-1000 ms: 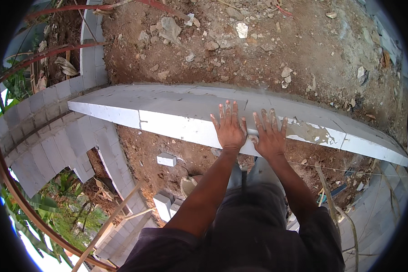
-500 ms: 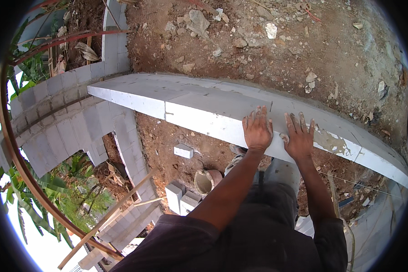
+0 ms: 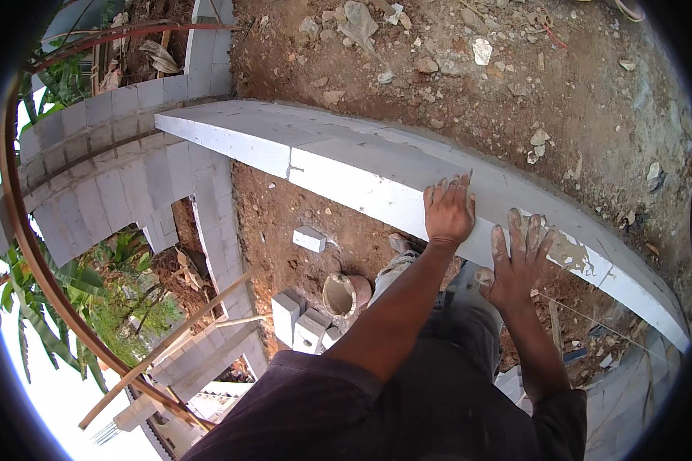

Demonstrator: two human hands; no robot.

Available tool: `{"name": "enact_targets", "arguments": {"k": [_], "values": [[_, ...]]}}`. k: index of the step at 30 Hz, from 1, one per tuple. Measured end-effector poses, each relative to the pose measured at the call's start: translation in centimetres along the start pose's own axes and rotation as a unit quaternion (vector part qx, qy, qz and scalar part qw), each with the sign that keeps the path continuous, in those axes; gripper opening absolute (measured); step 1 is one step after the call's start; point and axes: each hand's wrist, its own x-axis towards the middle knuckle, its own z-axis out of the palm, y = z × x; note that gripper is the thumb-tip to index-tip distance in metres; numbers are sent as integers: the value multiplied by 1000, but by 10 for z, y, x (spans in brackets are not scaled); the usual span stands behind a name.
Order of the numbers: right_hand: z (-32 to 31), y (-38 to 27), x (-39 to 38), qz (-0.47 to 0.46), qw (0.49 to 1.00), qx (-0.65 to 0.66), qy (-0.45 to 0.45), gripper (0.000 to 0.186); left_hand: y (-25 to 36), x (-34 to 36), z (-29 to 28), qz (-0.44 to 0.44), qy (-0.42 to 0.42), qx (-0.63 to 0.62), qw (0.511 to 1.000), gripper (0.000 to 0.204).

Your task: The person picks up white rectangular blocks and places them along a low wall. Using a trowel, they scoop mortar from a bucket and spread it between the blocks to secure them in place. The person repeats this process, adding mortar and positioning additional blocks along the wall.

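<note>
A wall of pale grey blocks [image 3: 284, 156] curves across the view, its top surface bright white. My left hand [image 3: 449, 211] rests palm-down on the top, its fingers reaching over the far edge. To its right is my right hand [image 3: 518, 265], fingers spread over the wall top; whether its palm touches cannot be told. Both hands look dusty and hold nothing. A patch of smeared mortar [image 3: 570, 253] marks the wall just right of my right hand.
On the near-side ground are a small white block [image 3: 309, 239], a mortar-stained bucket [image 3: 338, 295] and several stacked blocks [image 3: 286, 316]. Beyond the wall lies rubble-strewn soil [image 3: 407, 84]. A wooden pole [image 3: 169, 347] slants at lower left; a string [image 3: 592, 316] stretches at right.
My right hand has shifted slightly nearer to me, its fingers looking more raised. My left hand stays on the wall top. The view has tilted slightly.
</note>
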Motion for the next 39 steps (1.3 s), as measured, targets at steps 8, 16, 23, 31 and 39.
{"name": "enact_targets", "arguments": {"k": [8,16,23,31,39], "values": [[61,22,-13,102,987,60,-111,67,0,-2,0,-4,-16,-2,1000,49],[105,93,-282,658,489,573,17,19,-1,-4,-6,4,-19,7,1000,42],[183,229,-274,59,290,824,483,33,2,1,0,31,2,25,999,37],[176,228,-191,90,292,905,295,39,-3,-5,4,23,16,38,999,37],[177,167,-135,402,302,794,342,46,-3,-3,6,23,13,31,999,37]]}}
